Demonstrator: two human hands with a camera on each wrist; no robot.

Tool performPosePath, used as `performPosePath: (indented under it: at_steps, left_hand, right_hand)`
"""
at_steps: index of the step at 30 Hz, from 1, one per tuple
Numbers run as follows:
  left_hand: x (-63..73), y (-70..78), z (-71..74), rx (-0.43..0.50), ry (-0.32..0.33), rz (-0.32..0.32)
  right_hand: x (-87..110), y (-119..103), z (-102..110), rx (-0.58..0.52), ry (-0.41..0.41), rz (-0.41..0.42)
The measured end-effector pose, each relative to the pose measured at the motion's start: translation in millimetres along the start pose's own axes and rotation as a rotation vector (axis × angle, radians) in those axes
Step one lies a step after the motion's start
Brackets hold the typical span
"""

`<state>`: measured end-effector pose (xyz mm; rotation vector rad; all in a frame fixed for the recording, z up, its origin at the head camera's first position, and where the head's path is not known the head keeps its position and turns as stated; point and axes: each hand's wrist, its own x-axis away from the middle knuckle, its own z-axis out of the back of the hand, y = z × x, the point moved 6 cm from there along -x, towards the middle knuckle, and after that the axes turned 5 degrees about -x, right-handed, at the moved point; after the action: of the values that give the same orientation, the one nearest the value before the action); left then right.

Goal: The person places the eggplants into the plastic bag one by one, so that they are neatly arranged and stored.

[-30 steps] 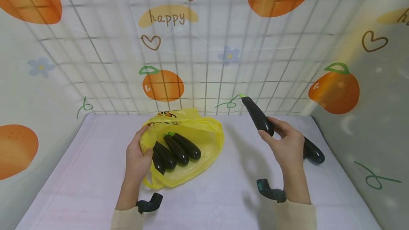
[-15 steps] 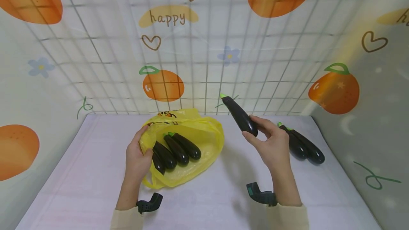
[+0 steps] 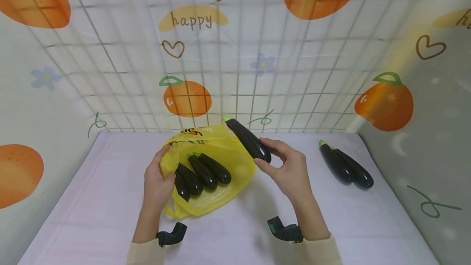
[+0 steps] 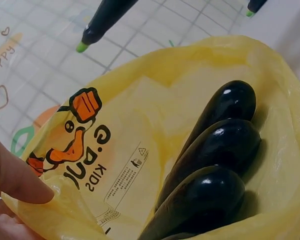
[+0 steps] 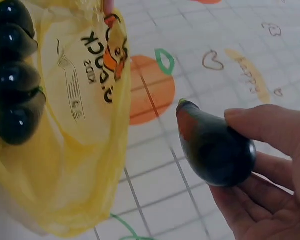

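My left hand pinches the left rim of a yellow plastic bag, holding its mouth open. Inside the bag several dark eggplants lie side by side; the left wrist view shows their round ends and a printed duck on the bag wall. Above the bag's right side, my right hand grips another eggplant by its thick end between thumb and fingers. Its green stem tip points up and to the left, away from the palm. In the right wrist view this held eggplant is apart from the bag.
Two more eggplants lie together on the white tabletop at the right. A printed cloth over a wire grid rises behind the table, with cloth walls on both sides. Each wrist wears a dark camera mount.
My right hand has moved left with the eggplant, from near the two on the table to over the bag's right edge. My left hand and the bag have stayed put.
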<state>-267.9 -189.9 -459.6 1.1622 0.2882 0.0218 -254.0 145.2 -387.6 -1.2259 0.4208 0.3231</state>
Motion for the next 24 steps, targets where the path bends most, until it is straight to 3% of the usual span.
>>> performPosePath:
  at_steps: [15,24]
  left_hand:
    - [0.5,-0.8,-0.2,0.001,-0.003,0.006]
    - [-0.1,-1.6,-0.6,0.002,0.001,-0.003]
  right_hand:
    - [8.6,-9.8,-42.2,0.001,-0.146,-0.027]
    - [15.8,-14.9,-66.9,0.046,-0.238,0.046]
